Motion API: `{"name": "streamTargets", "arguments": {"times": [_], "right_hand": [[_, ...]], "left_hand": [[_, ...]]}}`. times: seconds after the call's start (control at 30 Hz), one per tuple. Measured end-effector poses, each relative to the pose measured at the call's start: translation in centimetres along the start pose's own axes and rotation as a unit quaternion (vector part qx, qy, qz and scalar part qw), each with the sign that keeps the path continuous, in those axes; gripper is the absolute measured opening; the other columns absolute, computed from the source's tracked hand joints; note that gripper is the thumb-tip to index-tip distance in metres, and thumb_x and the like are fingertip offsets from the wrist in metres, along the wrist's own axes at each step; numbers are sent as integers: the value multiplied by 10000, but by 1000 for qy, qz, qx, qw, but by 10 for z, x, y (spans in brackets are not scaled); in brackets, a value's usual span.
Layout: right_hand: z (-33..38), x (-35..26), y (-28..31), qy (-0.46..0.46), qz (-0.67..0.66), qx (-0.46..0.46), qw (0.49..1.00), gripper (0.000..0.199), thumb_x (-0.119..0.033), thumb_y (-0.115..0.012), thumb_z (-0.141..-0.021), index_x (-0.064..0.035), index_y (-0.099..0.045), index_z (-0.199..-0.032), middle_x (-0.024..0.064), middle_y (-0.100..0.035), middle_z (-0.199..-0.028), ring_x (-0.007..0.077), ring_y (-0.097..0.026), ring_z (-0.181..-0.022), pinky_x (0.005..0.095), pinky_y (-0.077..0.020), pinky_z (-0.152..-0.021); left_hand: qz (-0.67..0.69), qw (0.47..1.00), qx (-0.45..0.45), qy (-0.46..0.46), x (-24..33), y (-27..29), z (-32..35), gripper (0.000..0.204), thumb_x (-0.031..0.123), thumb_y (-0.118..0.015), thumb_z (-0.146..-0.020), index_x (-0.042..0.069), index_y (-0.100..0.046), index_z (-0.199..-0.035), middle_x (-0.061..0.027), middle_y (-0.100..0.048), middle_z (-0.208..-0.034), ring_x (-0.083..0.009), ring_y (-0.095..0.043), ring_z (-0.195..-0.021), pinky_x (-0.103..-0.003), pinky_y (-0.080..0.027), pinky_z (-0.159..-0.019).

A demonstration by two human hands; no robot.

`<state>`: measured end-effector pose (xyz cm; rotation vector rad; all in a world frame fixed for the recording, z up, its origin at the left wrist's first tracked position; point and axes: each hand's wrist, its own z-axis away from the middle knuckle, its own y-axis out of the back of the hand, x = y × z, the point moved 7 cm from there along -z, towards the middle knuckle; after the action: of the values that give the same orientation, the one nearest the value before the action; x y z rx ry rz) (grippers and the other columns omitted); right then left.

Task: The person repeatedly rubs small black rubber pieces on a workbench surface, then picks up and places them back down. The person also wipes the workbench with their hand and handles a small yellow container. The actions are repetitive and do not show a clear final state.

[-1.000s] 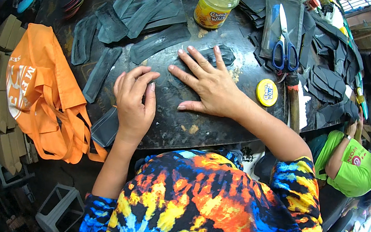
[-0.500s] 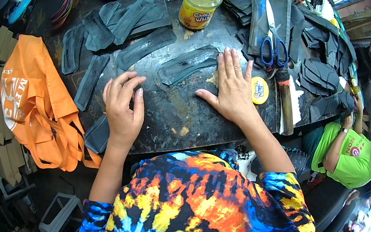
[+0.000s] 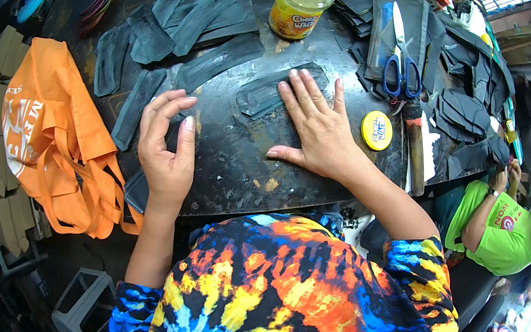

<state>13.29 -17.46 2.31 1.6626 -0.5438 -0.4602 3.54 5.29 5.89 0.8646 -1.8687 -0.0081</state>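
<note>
My right hand (image 3: pixel 316 127) lies flat with fingers spread on a dark rubber piece (image 3: pixel 269 94) on the black worktable (image 3: pixel 230 174). My left hand (image 3: pixel 167 144) hovers at the table's left side with fingers loosely curled, holding nothing, beside a long dark rubber strip (image 3: pixel 137 105). More cut rubber strips (image 3: pixel 184 23) lie in a pile at the far left of the table.
A glass jar with a yellow label (image 3: pixel 300 1) stands at the back. Blue-handled scissors (image 3: pixel 401 59), a round yellow tin (image 3: pixel 376 130) and a wooden-handled tool (image 3: pixel 414 143) lie to the right. An orange bag (image 3: pixel 50 134) hangs left. A person in a green shirt (image 3: pixel 497 225) sits right.
My right hand slid toward the right and further back over the rubber piece. My left hand lifted off the table and curled its fingers.
</note>
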Motion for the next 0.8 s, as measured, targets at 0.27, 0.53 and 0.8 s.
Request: {"name": "streamTargets", "arguments": {"times": [0.27,0.53,0.8], "right_hand": [[-15,-44,-1,68,-79,-39,994,1052,-826,-513,-877,-62,-417,-1593,200,-317,-1684,333,-195,-1607,731,-48,-1217],[8,3,22,-11,-285,-63,956,855,-661,-711,-876,-21,-602,-1434,264,-274,-1685,413,-136,-1608,692,-86,-1237],[13,12,-3,-128,-31,-43,990,1096,-779,-631,-840,-12,-399,-1588,254,-315,-1670,397,-198,-1597,748,-74,-1202]], "left_hand": [[-76,997,-4,9,-7,12,1,201,11,-652,-945,11,-712,-1137,-162,-664,-1215,-317,-639,-1162,-403,-478,-1039],[-60,998,-9,0,-5,11,2,208,-12,-639,-941,0,-707,-1137,-167,-675,-1196,-319,-646,-1151,-405,-485,-1036],[-35,996,-74,-29,28,-18,-25,256,-36,-636,-918,-14,-695,-1166,-174,-689,-1163,-326,-668,-1113,-394,-503,-997]]}}
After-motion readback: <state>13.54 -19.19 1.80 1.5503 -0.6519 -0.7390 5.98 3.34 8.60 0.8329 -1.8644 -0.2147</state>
